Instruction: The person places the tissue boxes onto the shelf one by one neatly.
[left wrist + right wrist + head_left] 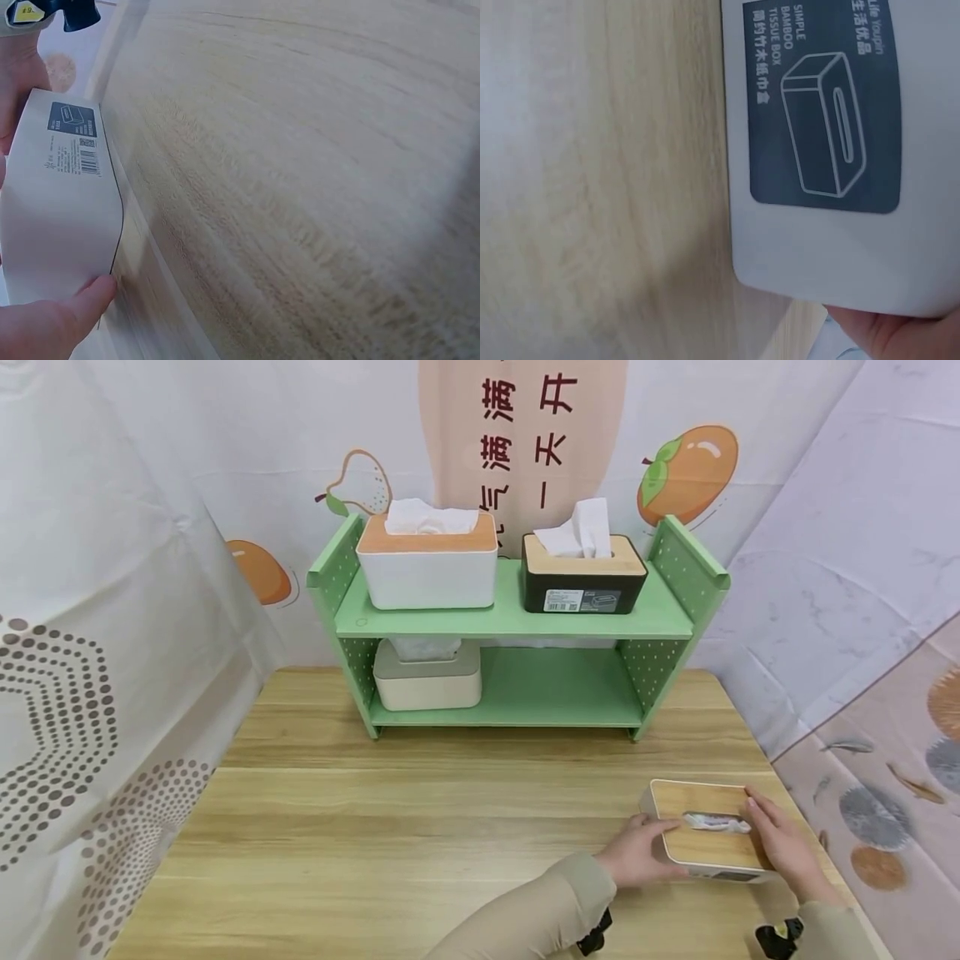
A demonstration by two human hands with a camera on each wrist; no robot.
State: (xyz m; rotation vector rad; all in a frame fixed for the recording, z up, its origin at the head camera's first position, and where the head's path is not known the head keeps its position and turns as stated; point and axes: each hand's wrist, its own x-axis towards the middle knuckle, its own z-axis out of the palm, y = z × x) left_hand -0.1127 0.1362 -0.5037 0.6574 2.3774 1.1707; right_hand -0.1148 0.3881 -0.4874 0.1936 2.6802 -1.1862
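A white tissue box [708, 843] with a bamboo lid is at the right front of the table, and a little tissue shows inside its slot. My left hand [641, 852] grips its left end, with one finger reaching over the lid. At the opposite end my right hand [783, 843] holds the box, fingertips at the lid's far right corner. A dark printed label [825, 105] is on the box's side in the right wrist view. The left wrist view shows the left thumb [82, 307] against the lower edge of the box [60, 217].
A green two-tier shelf [555, 685] stands at the back. On its top tier are a white tissue box [431, 577] and a black one [585, 585]; a cream tissue box [427, 692] sits lower left. Patterned cloth [862, 693] borders the wooden table [375, 852].
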